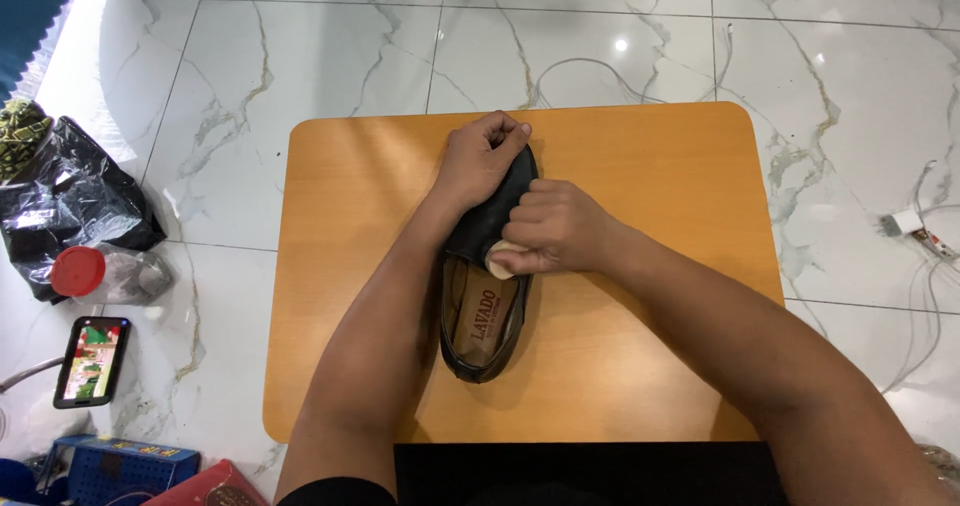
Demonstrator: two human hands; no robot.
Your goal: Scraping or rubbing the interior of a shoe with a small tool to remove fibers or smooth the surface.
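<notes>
Both of our hands meet at the centre of the frame, over a dark shoe. Our left hand point(483, 158) curls closed around the toe end of the black leather shoe point(487, 296), fingers folded over the far side and thumb tip showing at the top. Our right hand point(556, 228) comes in from the lower right and is closed in a loose fist around a small pale, rounded pad point(503, 261), which peeks out under the fingers and presses against the shoe's upper just beside the opening.

We see the shoe lying lengthwise in the middle of the frame, toe toward the top and heel toward the bottom, resting flat on the surface point(650, 166). Its upper looks smooth and matt black; the insole is tan with a printed label. That surface is a rectangular board with rounded corners and a smooth orange-brown wood-look finish.

Around it we see a glossy white marble-pattern floor point(300, 56) with grey and gold veins. At the left edge of the frame lie a crumpled black plastic bag point(70, 201), a clear jar with a red lid point(100, 272) on its side, and a phone point(91, 360) with a lit screen. Thin white cables point(925, 216) trail at the right edge.
</notes>
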